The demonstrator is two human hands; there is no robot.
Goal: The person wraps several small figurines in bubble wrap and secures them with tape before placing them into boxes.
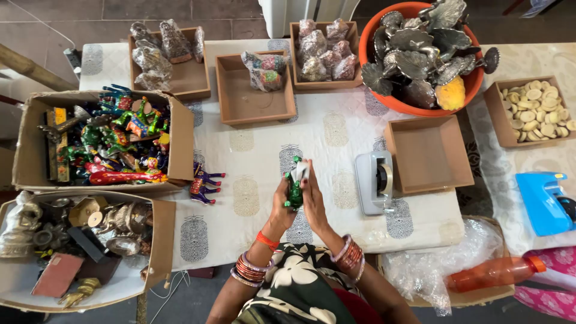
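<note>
Figurine: one small green figurine point(294, 191), held above the near edge of the tabletop point(336, 129), about midway along it.
Left hand: the left hand point(283, 201) is raised from a bent wrist, fingers wrapped around the figurine's lower part, pressing on it.
Right hand: the right hand point(312, 201) stands upright beside the left, palm turned to the figurine, fingertips pinching a small white piece point(302, 171) at its top (whether paper or film, I cannot tell).
Bangles: a stack on each forearm, plus one orange band point(267, 240) on the left wrist.
Tape dispenser: one grey tape dispenser point(374, 182) just to the right of the hands, near the near edge.
Purple figure: one purple painted animal point(203, 182) to the left of the hands, just beside the box of painted toys.
Small trays: five brown trays; three along the far edge, with wrapped bundles in each point(264, 71), one empty tray point(429, 155) toward the right edge, one of pale round discs point(537, 111) on the neighbouring cloth.
Tub: one orange tub point(420, 54) of grey metal pieces at the far right corner.
Cartons: two at the left edge, one of bright painted toys point(111, 139), one of brass and metal items point(84, 237).
Off the near right corner: one orange bottle point(495, 273) on clear plastic, one blue device point(543, 201).
Open room: bare patterned cloth lies around the hands, between the purple animal and the dispenser, and on toward the far trays.
</note>
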